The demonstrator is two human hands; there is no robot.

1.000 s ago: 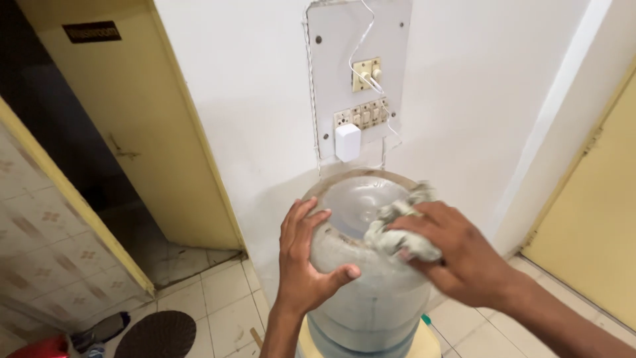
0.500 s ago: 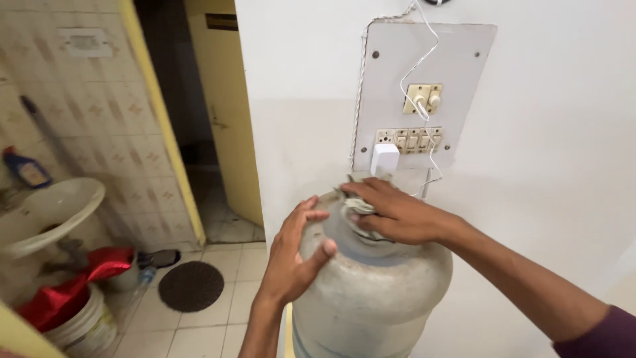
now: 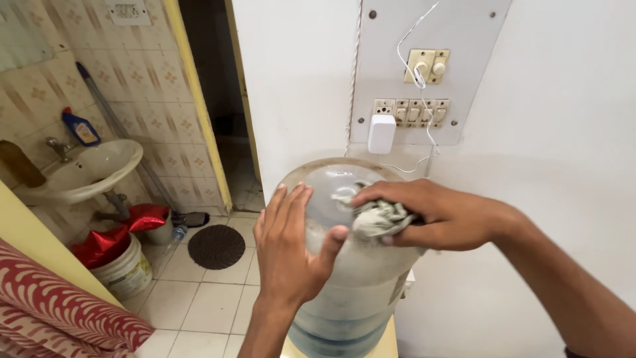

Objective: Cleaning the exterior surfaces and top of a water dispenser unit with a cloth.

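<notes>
A large translucent water jug point(image 3: 351, 292) stands inverted against the white wall, its dusty base facing up. My left hand point(image 3: 286, 248) lies flat on the jug's left side, fingers spread, thumb resting on its top. My right hand point(image 3: 434, 213) reaches in from the right and grips a crumpled grey cloth point(image 3: 376, 217), pressing it on the jug's top surface.
A grey switch panel point(image 3: 424, 79) with a white plug and thin white wire hangs on the wall just behind the jug. At left, an open yellow-framed doorway shows a white sink point(image 3: 86, 174), a blue bottle point(image 3: 81, 127), a bucket with red bags point(image 3: 119, 255) and a round dark mat point(image 3: 216, 246). A red patterned fabric point(image 3: 59, 305) sits at lower left.
The view has swung left, revealing the bathroom. My right hand with the cloth has stayed on the jug's top, shifting slightly across it; my left hand still braces the side.
</notes>
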